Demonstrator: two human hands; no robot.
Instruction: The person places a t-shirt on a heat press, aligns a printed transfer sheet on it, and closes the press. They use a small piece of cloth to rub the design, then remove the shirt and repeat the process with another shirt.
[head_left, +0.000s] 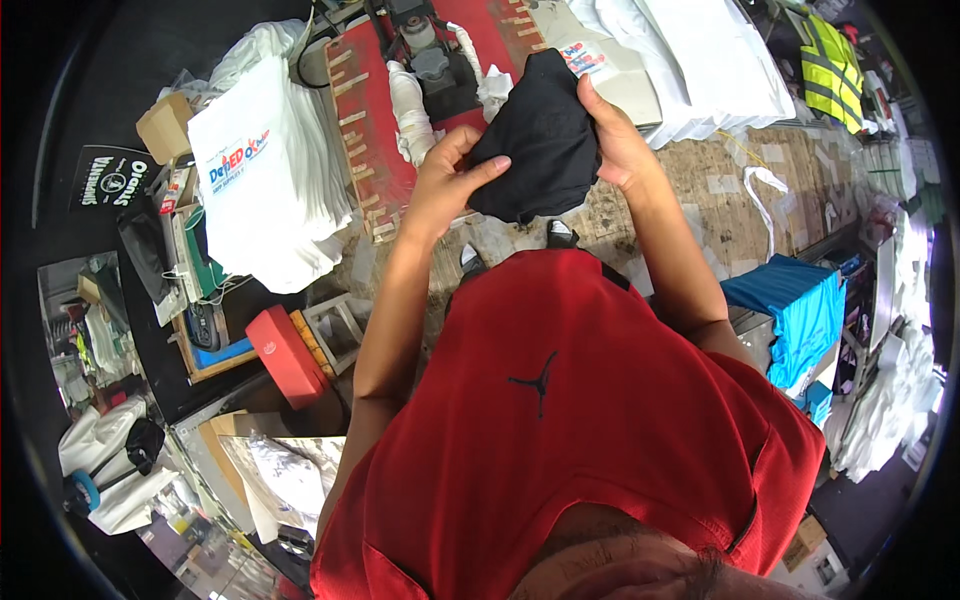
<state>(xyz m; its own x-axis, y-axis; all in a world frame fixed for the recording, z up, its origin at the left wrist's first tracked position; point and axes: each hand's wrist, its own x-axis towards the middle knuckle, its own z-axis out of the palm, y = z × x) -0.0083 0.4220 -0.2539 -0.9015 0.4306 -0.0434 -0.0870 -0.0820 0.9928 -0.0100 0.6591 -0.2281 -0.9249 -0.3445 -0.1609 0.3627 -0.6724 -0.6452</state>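
A bunched piece of black cloth (536, 142) is held up between my two hands, above the floor and in front of a heat press. My left hand (454, 180) grips its left edge, with the thumb lying over the front of the cloth. At its right edge is my right hand (616, 135), thumb pointing up and the other fingers mostly hidden behind the fabric. Beyond the cloth stands the heat press (431, 67), its handles wrapped in white material, over a red surface (480, 26) edged with strips of tape.
A stack of printed white bags (262, 172) stands to the left. More white sheets (720, 60) are piled at the upper right. A red box (289, 356) sits lower left, and a blue cloth (795, 307) drapes over something at the right. Tape patches mark the wooden floor (705, 180).
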